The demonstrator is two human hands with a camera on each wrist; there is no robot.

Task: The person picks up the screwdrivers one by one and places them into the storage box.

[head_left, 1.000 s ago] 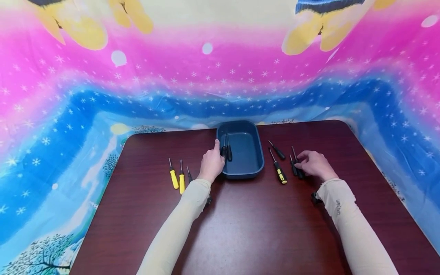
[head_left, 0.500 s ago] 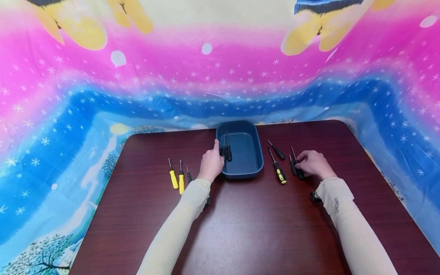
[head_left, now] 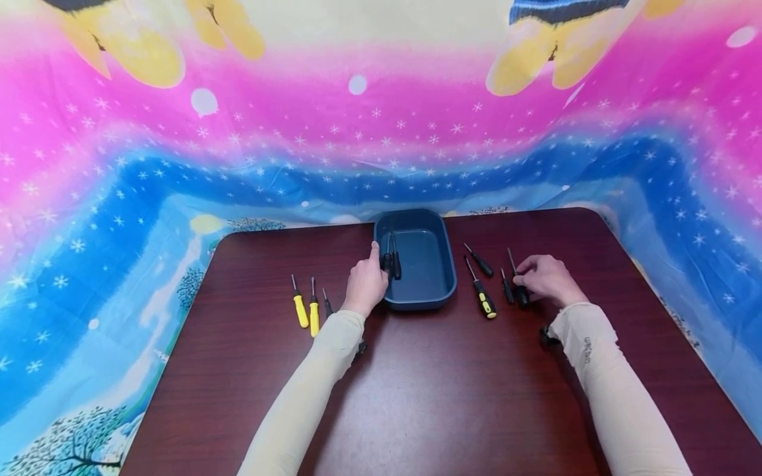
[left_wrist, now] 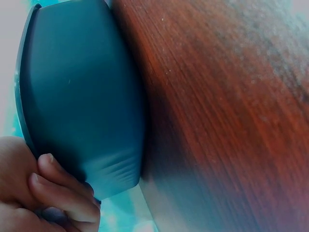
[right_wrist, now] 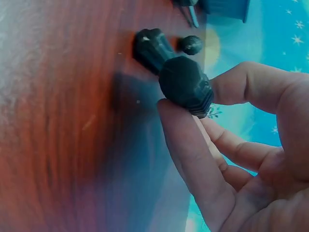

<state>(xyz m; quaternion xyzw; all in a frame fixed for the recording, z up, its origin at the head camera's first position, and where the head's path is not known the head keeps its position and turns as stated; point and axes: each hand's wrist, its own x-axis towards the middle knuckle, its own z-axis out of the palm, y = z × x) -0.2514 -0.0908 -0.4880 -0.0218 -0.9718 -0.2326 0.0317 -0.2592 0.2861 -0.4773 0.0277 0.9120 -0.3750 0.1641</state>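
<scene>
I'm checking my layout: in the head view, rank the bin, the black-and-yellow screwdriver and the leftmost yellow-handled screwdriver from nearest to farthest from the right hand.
1. Black-and-yellow screwdriver: left of the right hand.
2. Bin: farther left.
3. Leftmost yellow-handled screwdriver: far left, beyond the bin.

Long cream sleeves (head_left: 309, 390), dark lettering (head_left: 587, 350), black wrist pieces (head_left: 546, 336)

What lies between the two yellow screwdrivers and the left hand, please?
A dark screwdriver lies between them and the left hand, as the head view shows; the sleeve partly covers it.
</scene>
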